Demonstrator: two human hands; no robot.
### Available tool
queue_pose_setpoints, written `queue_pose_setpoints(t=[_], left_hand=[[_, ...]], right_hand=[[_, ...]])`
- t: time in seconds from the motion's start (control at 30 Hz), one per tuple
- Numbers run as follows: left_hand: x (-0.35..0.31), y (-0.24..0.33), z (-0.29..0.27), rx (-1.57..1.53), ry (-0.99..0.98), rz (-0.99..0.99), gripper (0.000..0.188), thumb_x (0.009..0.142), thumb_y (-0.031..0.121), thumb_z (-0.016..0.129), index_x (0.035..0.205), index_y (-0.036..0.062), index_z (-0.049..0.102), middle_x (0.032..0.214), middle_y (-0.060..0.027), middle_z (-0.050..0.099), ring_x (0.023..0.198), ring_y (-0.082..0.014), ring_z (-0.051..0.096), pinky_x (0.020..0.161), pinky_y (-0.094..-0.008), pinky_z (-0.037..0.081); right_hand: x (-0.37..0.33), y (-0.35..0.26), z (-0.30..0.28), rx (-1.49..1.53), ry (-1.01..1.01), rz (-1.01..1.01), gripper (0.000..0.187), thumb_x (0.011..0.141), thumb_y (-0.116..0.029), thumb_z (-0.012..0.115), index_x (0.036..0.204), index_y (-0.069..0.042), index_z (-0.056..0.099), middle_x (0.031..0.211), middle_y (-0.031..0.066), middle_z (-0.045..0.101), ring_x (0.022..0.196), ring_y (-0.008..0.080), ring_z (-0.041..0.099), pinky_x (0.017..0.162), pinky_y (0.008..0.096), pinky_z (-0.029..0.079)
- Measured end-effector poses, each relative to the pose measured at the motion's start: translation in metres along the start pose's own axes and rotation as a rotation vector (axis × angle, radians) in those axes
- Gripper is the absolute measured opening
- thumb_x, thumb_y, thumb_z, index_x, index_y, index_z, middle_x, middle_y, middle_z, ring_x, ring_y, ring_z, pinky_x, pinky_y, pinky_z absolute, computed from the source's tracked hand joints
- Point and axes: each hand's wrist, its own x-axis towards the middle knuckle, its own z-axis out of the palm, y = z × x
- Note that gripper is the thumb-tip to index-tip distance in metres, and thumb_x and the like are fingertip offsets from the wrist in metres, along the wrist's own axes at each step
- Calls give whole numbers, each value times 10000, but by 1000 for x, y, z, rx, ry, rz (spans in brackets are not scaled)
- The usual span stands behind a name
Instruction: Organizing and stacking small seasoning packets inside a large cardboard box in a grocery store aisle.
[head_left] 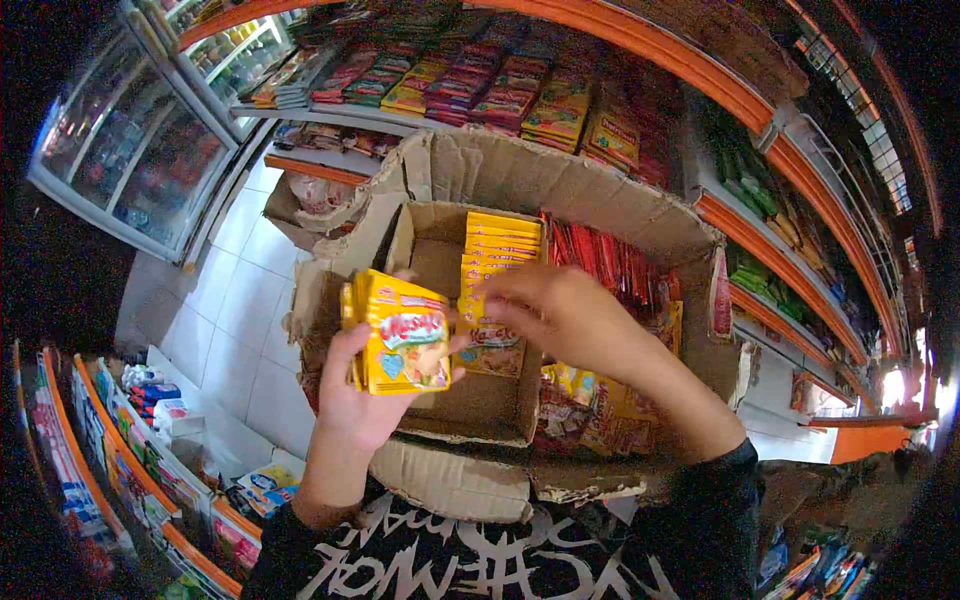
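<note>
My left hand (pixel 355 395) is closed around a small stack of yellow seasoning sachets (pixel 408 345), held upright with the printed front toward me. My right hand (pixel 525 310), smeared by motion, is over a row of similar yellow sachets (pixel 503 237) in a small cardboard box (pixel 400 240). Its fingertips are blurred, so whether they grip a sachet cannot be made out. The small box sits inside a larger torn-edged carton (pixel 560 160). Red packets (pixel 600 255) stand beside it in the carton, and more yellow packets (pixel 625 415) lie near my right forearm.
Stacks of flat packets (pixel 555 110) fill the shelf behind the carton. Orange-edged shelves (pixel 780 300) rise on the right, and another shelf unit (pixel 130 450) stands at lower left. A glass-door fridge (pixel 130 150) is at far left, above a tiled floor (pixel 230 300).
</note>
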Motion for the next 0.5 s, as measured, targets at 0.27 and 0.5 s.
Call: queue_pose_setpoints(t=[0.27, 0.5], left_hand=[[2, -7, -3, 198, -7, -118, 552, 867, 319, 508, 1343, 98, 338, 1259, -124, 485, 1117, -270, 515, 897, -541, 441], [6, -9, 6, 156, 38, 62, 606, 835, 339, 504, 1345, 55, 343, 1283, -101, 476, 1158, -239, 486, 987, -397, 371]], right_hand=[[-10, -32, 17, 384, 43, 68, 433, 856, -233, 620, 1225, -57, 477, 717, 34, 531, 620, 112, 546, 559, 260, 453], [-10, -15, -19, 1118, -268, 356, 199, 928, -237, 514, 945, -48, 456, 791, 32, 537, 733, 108, 589, 661, 250, 502]])
